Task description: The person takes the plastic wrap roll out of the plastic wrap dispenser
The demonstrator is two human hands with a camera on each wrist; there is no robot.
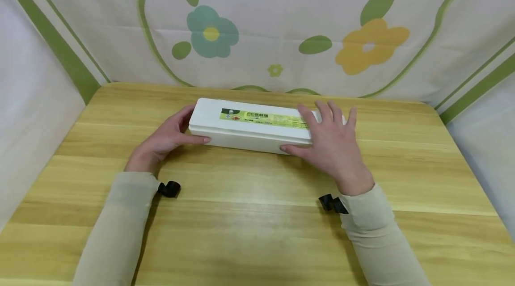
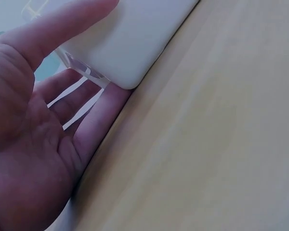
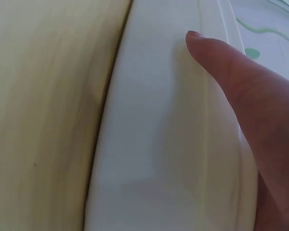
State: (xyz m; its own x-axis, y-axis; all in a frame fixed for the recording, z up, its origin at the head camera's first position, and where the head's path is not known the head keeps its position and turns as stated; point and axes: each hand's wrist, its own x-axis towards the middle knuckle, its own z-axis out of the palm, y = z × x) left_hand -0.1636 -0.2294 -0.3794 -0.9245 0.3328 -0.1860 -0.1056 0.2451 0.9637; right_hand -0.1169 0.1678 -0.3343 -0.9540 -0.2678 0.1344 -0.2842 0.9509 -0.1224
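Note:
A long white cling film box [image 1: 249, 139] with a green and yellow label [image 1: 263, 118] on its lid lies on the wooden table. My left hand [image 1: 170, 133] holds its left end, the thumb against the front side and the fingers behind. From the left wrist view, the fingers [image 2: 101, 110] of that hand reach past the box's rounded corner. My right hand [image 1: 335, 143] spans the right end with fingers spread over the lid toward the back edge. Its thumb [image 3: 221, 60] lies along the box's front in the right wrist view; part of the end is hidden under this hand.
The wooden table [image 1: 257, 228] stretches out in front of the box and to both sides. Behind it hangs a white curtain [image 1: 257, 22] printed with flowers, and more cloth closes the left and right sides. Small black mounts [image 1: 170, 189] sit at both cuffs.

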